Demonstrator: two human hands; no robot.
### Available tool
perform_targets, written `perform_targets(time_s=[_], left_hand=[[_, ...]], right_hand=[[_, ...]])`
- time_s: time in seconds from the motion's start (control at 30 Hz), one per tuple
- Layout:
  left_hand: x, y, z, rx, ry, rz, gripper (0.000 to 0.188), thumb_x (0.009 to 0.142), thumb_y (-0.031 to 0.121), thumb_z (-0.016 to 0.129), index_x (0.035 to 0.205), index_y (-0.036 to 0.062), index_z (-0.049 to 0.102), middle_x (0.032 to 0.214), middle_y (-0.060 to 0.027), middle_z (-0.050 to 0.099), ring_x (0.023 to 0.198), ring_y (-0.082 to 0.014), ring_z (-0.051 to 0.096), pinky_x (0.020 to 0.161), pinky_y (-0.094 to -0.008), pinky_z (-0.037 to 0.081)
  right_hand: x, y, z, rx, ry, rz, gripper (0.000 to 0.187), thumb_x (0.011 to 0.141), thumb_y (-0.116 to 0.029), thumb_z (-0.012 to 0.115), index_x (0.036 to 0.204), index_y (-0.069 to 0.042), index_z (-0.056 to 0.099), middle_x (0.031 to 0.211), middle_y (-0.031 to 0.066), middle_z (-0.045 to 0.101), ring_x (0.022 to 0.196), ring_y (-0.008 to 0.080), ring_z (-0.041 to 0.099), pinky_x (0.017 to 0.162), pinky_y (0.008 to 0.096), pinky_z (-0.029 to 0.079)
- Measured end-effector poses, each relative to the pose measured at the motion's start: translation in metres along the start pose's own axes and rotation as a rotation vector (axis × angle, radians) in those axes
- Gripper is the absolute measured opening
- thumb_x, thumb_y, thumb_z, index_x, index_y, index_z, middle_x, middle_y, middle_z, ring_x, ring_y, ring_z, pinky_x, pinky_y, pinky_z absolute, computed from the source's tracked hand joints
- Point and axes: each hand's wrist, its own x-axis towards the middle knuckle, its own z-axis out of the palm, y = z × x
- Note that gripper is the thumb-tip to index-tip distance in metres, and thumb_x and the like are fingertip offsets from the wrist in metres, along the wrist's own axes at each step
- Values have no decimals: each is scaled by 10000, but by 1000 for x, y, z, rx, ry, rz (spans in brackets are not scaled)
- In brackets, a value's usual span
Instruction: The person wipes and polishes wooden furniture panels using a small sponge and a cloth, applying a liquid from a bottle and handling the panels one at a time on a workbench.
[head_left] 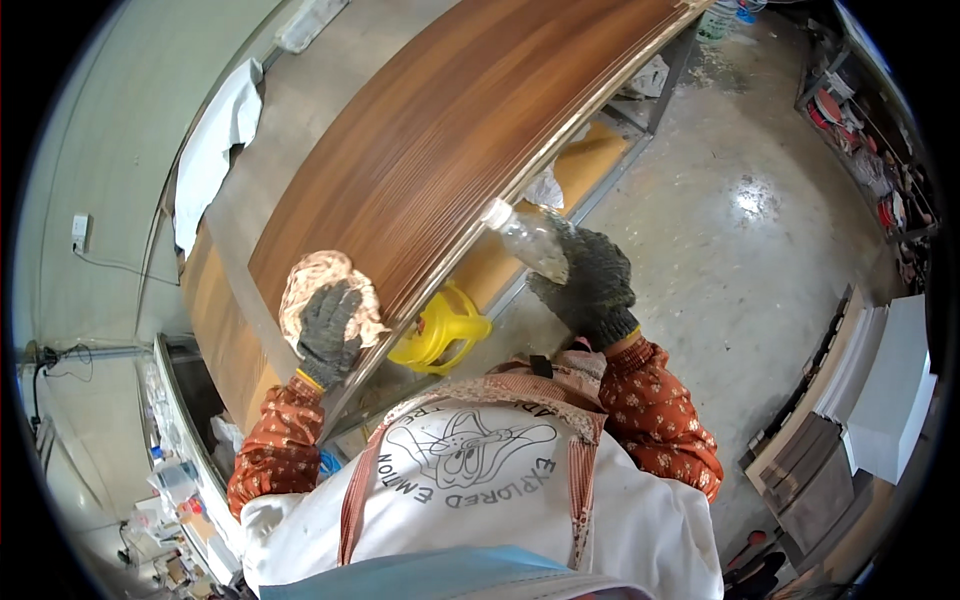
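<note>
I see the left hand spread open over a crumpled cloth on the wood-grain panel, likely flat so pressure covers more surface. My right hand grips a clear bottle around its lower body, probably leaving the white cap free; it tilts toward the panel's edge, though I can't tell whether they touch.

rag: pinkish, pretty crumpled, pressed onto board's near end | bottle: clear, white-capped, held kinda tilted near board's edge | board: brown, wood-grained, laid flat
</note>
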Motion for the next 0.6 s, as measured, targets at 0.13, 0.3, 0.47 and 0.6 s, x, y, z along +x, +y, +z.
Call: perform_targets(time_s=[0.13,0.3,0.47,0.6], left_hand=[[88,25,8,-55,56,179,489,837,354,535,1266,121,565,1329,-133,505,1216,-365,438,1008,-495,325],[180,54,27,-75,68,277,513,813,309,577,1289,123,540,1323,-114,514,1230,-361,437,1011,-481,332],[259,82,34,-92,92,290,525,843,332,557,1345,193,493,1376,-78,472,1245,-334,424,999,-461,334],[318,98,38,-179,164,358,472,839,274,592,1269,83,551,1297,-138,527,1217,-339,467,1049,-447,343]], right_hand=[[-13,28,-26,-46,248,44,753,643,-333,784,1311,-137,498,1031,122,643,946,322,609,820,421,498],[-29,64,-62,-65,351,256,800,617,-324,794,1323,-113,481,1011,157,641,925,359,608,805,447,495],[-29,92,-86,-111,409,293,804,605,-327,786,1316,-97,489,983,162,650,905,366,614,786,451,499],[-26,110,-90,-114,445,266,818,601,-323,792,1323,-97,482,977,157,653,898,366,615,770,442,501]])
